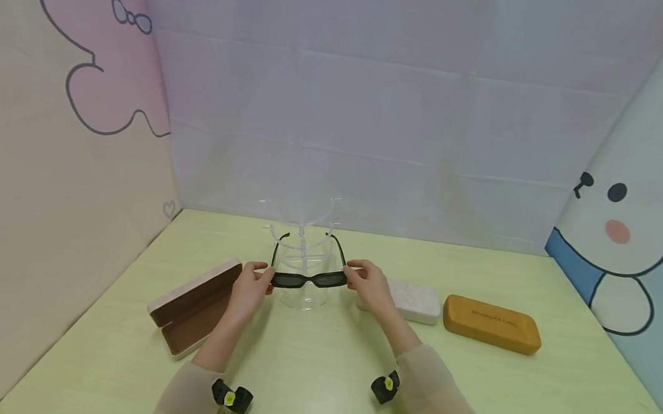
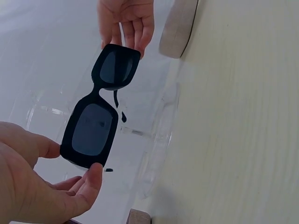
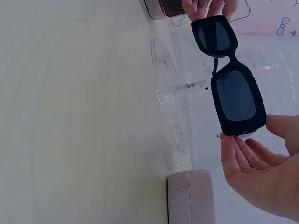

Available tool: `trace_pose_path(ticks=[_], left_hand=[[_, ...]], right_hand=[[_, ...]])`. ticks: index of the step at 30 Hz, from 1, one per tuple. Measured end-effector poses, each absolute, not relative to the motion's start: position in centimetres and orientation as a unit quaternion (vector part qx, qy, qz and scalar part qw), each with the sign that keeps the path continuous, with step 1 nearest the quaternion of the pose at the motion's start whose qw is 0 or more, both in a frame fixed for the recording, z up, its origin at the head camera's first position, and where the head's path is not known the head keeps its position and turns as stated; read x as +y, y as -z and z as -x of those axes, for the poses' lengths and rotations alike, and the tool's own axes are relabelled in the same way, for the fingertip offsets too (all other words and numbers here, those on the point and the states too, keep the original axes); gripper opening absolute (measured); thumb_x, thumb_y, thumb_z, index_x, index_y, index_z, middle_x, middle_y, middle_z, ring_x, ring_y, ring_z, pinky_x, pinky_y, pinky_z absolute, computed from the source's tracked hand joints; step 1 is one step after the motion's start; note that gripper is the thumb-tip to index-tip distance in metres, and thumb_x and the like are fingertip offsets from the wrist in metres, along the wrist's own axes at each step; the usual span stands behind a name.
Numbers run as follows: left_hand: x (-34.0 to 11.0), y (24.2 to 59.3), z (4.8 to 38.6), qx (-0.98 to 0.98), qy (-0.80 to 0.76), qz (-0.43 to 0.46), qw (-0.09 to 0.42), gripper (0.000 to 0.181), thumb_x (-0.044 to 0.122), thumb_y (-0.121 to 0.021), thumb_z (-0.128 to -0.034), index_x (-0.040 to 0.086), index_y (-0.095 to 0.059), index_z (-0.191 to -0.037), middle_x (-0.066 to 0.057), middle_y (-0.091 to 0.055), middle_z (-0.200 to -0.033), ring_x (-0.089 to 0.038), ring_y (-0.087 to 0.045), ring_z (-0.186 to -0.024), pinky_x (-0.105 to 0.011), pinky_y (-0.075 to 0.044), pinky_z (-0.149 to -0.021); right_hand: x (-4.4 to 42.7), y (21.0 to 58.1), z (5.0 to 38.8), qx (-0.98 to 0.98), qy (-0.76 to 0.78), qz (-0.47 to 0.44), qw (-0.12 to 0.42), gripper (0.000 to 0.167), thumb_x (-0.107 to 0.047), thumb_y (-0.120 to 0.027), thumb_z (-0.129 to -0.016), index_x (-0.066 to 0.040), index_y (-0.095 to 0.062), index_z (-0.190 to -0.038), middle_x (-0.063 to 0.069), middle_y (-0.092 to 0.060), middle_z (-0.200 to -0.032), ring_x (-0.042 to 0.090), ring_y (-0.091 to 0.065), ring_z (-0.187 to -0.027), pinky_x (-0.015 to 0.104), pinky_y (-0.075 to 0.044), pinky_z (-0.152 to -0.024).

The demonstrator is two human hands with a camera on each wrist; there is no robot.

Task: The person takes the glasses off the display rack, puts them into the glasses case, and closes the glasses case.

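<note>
Sunglasses, blk, rect. lenses; L hand & R hand pinch them; orange case mid-right, head view only.

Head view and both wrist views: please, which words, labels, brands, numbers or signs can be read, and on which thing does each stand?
No text can be read in any view.
Mustard case, top: one line of dark lettering, too small and blurred to read.
Left wall: a small heart outline, no word.
Sunglasses: no lettering can be made out.
</note>
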State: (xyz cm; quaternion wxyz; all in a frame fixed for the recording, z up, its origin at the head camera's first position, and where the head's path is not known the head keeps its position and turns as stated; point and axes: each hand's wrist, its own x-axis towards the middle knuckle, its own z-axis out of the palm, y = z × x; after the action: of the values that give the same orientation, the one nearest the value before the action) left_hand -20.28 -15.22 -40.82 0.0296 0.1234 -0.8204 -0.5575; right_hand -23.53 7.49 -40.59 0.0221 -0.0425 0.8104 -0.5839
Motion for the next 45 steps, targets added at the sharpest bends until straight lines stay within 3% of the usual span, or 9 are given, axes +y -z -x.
trace_pose_path(ticks=[7,20,28,35,45], left_hand=[[-15.3,40.6,19.3,-0.822,0.561,-0.099,0.005,0.04,0.028,-0.05,-0.0927,0.002,-0.045,-0.122,-0.017,-0.062,-0.097,-0.032,-0.062,-0.087,-0.043,-0.047,-0.084],[-15.1,39.9,17.3,-0.797,0.598,-0.071,-0.038,0.035,0.023,-0.055,-0.091,0.0,-0.045,-0.116,-0.014,-0.064,-0.09,-0.031,-0.064,-0.084,-0.042,-0.048,-0.085],[-14.9,39.3,16.3,-0.768,0.633,-0.045,-0.086,0.04,0.021,-0.06,-0.0878,-0.003,-0.045,-0.115,-0.011,-0.063,-0.08,-0.027,-0.065,-0.077,-0.035,-0.052,-0.077],[-14.0,38.6,16.0,-0.733,0.666,0.002,-0.141,0.046,0.023,-0.061,-0.0869,-0.007,-0.038,-0.114,-0.011,-0.063,-0.081,-0.024,-0.066,-0.073,-0.033,-0.054,-0.073],[-12.7,38.8,15.7,-0.696,0.687,0.053,-0.202,0.047,0.027,-0.063,-0.0852,-0.004,-0.036,-0.107,-0.012,-0.059,-0.085,-0.022,-0.066,-0.077,-0.035,-0.053,-0.077]], right_hand=[[8.3,40.5,22.5,0.792,0.609,0.037,0.014,0.033,-0.018,-0.059,-0.088,0.002,-0.058,-0.115,0.02,-0.066,-0.096,0.034,-0.064,-0.087,0.033,-0.053,-0.076],[10.0,40.5,20.9,0.769,0.637,0.038,0.026,0.032,-0.015,-0.059,-0.088,0.004,-0.057,-0.115,0.02,-0.065,-0.099,0.024,-0.064,-0.083,0.036,-0.052,-0.078],[11.8,40.3,20.2,0.732,0.677,0.012,0.078,0.04,-0.021,-0.059,-0.088,0.004,-0.054,-0.118,0.009,-0.063,-0.093,0.014,-0.061,-0.079,0.03,-0.052,-0.078],[12.8,40.5,20.0,0.721,0.69,-0.008,0.07,0.038,-0.021,-0.054,-0.092,0.008,-0.054,-0.116,-0.001,-0.062,-0.079,0.011,-0.059,-0.069,0.024,-0.051,-0.07],[15.3,39.3,18.9,0.726,0.683,-0.018,0.077,0.043,-0.023,-0.056,-0.09,0.008,-0.051,-0.119,-0.005,-0.062,-0.077,0.01,-0.058,-0.067,0.025,-0.051,-0.071]])
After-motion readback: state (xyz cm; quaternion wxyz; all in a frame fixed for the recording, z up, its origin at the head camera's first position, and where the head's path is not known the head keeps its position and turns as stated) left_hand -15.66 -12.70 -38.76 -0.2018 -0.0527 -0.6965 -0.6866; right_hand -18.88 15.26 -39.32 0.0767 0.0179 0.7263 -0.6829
